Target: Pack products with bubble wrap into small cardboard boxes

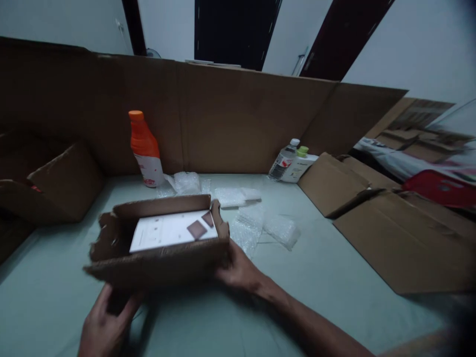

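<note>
An open-topped cardboard box (159, 267) with ragged cut edges is held a little tilted in front of me. Inside it lies a white box (167, 232) with brown squares printed at its right end. My right hand (240, 267) grips the right end of the cardboard box, fingertips partly hidden behind it. Under the front left part is my left hand (106, 317), its thumb and fingers reaching up to the underside, tips hidden. Beyond the box, bubble wrap (249, 225) lies in several pieces on the pale green cloth (312, 292).
An orange-capped bottle (145, 151) stands at the back left. A clear bottle (284, 161) and a white bottle with a green cap (300, 166) stand at the back right. Open cartons flank both sides, left (70, 183) and right (401, 243). A tall cardboard wall (230, 119) closes the back.
</note>
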{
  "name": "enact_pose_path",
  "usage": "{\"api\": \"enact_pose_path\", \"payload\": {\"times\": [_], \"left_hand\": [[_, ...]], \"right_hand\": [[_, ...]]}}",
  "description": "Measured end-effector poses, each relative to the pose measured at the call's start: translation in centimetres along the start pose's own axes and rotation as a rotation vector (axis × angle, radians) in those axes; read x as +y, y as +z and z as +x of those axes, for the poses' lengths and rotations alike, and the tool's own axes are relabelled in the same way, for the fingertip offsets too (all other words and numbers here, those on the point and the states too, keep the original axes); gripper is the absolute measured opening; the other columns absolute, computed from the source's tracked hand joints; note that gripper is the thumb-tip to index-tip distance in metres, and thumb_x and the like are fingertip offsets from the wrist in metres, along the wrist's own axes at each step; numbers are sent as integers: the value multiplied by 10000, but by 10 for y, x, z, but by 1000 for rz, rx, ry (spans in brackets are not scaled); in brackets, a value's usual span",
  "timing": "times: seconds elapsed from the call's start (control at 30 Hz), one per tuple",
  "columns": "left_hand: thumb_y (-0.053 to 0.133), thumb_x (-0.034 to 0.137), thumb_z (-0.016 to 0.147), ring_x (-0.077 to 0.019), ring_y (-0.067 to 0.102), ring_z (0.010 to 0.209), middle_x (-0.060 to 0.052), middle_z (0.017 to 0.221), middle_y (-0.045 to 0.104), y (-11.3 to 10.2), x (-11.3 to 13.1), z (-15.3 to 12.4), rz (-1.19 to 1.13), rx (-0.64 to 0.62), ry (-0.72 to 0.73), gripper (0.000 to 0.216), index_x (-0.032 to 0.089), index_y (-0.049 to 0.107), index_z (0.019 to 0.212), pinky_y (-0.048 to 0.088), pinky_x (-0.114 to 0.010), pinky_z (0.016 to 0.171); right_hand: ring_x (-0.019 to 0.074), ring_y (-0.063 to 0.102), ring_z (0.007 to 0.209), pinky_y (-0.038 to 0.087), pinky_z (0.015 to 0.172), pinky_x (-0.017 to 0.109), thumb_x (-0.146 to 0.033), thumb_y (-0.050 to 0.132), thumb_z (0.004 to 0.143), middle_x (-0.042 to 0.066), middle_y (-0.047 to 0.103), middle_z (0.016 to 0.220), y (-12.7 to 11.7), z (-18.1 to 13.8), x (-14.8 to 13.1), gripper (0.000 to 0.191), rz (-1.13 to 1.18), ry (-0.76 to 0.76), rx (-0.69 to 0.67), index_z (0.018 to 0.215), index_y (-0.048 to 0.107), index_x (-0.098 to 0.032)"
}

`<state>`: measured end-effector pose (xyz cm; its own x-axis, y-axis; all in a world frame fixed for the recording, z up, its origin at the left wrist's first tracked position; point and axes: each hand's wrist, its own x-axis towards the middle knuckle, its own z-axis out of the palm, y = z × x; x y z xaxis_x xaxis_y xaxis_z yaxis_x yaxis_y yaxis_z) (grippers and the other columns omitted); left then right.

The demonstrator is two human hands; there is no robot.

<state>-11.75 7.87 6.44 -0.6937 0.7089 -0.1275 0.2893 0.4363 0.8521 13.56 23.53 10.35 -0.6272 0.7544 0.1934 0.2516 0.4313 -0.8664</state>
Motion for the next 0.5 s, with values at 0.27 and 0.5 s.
{"api": "enact_pose_path", "payload": {"times": [0.27,0.5], "left_hand": [[640,623,712,-329,653,1128,-145,1175,704,43,23,46,-178,-134,152,644,180,596,1177,521,-428,966],[643,608,793,-346,511,1361,-130,1445,564,31,-21,-6,-189,-134,42,700,253,504,1380,364,-578,1175]], "right_hand": [[321,542,1272,441,1069,498,-278,666,783,141,568,1414,-38,4,36,658,-295,45,75,1407,484,-180],[287,614,1037,443,909,428,-94,575,815,124,700,1082,-41,-57,59,260,-805,138,48,1037,689,-166]]}}
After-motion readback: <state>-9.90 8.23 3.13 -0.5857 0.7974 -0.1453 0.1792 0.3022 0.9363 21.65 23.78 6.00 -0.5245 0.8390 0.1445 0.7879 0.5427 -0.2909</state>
